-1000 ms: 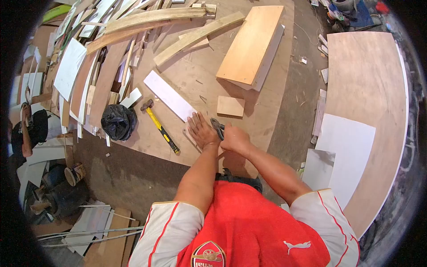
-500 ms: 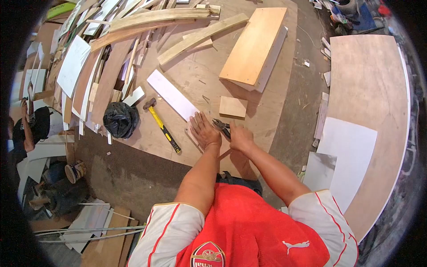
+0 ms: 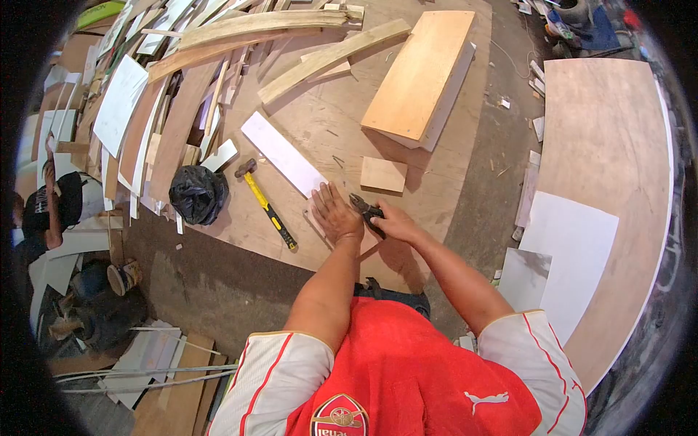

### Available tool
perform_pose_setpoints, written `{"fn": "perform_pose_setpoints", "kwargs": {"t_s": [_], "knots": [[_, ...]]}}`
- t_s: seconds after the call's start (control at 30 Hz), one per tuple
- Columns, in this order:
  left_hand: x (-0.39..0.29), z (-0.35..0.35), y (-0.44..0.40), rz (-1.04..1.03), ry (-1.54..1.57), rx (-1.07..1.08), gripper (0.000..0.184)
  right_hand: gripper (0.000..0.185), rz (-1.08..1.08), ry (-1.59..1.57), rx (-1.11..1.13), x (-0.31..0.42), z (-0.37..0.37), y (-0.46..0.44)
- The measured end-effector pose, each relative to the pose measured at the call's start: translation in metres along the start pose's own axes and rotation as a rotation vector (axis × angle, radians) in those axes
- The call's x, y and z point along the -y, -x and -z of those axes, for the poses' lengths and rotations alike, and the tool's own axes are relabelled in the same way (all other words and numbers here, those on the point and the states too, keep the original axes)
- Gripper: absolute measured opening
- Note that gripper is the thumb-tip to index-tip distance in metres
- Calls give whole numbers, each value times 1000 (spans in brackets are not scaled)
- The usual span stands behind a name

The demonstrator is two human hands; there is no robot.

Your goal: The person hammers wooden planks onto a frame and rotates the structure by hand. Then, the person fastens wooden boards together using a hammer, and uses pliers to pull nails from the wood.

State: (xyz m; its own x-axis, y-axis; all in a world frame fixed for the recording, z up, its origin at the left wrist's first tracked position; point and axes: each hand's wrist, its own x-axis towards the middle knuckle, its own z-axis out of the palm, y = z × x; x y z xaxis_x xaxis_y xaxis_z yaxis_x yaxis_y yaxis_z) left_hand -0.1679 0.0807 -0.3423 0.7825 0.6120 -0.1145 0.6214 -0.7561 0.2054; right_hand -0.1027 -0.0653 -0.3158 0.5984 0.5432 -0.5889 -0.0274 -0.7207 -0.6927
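Observation:
My left hand (image 3: pixel 338 216) lies flat with spread fingers over the near end of a long white board (image 3: pixel 283 153). My right hand (image 3: pixel 395 221) is closed round the dark pliers (image 3: pixel 366 212), whose jaws point up and left beside my left fingertips. Beyond them a small wooden block (image 3: pixel 384 174) rests on the plywood sheet (image 3: pixel 320 105). A hammer (image 3: pixel 266 204) with a yellow and black handle lies to the left of the board. Loose nails (image 3: pixel 338 160) are scattered past my left hand.
An orange-brown wooden piece (image 3: pixel 420 76) stands at the back. Wooden strips (image 3: pixel 262 27) and a black plastic bag (image 3: pixel 198 195) lie left. A large panel (image 3: pixel 603 131) and a white sheet (image 3: pixel 571 240) are right. Another person (image 3: pixel 54 203) is at the far left.
My right hand has shifted slightly right and lower on the pliers, and more of the pliers shows. My left hand stays flat on the board. The view has shifted slightly.

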Motion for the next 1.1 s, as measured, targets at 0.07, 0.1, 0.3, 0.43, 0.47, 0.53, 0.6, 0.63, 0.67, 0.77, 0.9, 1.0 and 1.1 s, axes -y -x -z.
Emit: {"fn": "perform_pose_setpoints", "kwargs": {"t_s": [0.07, 0.1, 0.3, 0.43, 0.47, 0.53, 0.6, 0.63, 0.67, 0.77, 0.9, 1.0, 1.1], "knots": [[2, -1, 1, -3, 5, -5, 72, 54, -56, -18, 14, 5, 5, 2], [3, -4, 0, -7, -9, -9, 72, 54, -29, -10, 6, 0, 3, -1], [6, -9, 0, -12, 18, -8, 71, 73, 43, -16, 20, -19, -1, -13], [10, -12, 1, -24, 48, -25, 71, 85, 52, 166, -3, 7, 4, -2], [10, -14, 1, -25, 48, -26, 71, 87, 44, 216, -24, 9, 2, -2], [11, -13, 0, -26, 48, -29, 71, 83, 28, 215, 9, 11, 1, -2], [9, -10, 1, -23, 30, -22, 71, 78, -9, 252, -14, 14, -4, 0], [7, -7, 1, -21, 24, -19, 70, 75, -38, 291, -56, 18, -9, 4], [5, -4, 0, -16, 23, -3, 70, 72, -66, 329, -99, 21, -13, 8], [5, -1, -1, -8, 15, 20, 70, 64, 52, 442, -282, 33, -21, 20], [7, -5, -1, -16, 28, -19, 69, 59, -34, 457, -169, 51, -13, 23], [6, -5, 0, -17, 24, -20, 69, 53, -63, 432, -65, 48, -3, 16], [2, 1, -1, -7, 25, -2, 67, 47, -107, 417, 5, 48, 0, 9]]}}
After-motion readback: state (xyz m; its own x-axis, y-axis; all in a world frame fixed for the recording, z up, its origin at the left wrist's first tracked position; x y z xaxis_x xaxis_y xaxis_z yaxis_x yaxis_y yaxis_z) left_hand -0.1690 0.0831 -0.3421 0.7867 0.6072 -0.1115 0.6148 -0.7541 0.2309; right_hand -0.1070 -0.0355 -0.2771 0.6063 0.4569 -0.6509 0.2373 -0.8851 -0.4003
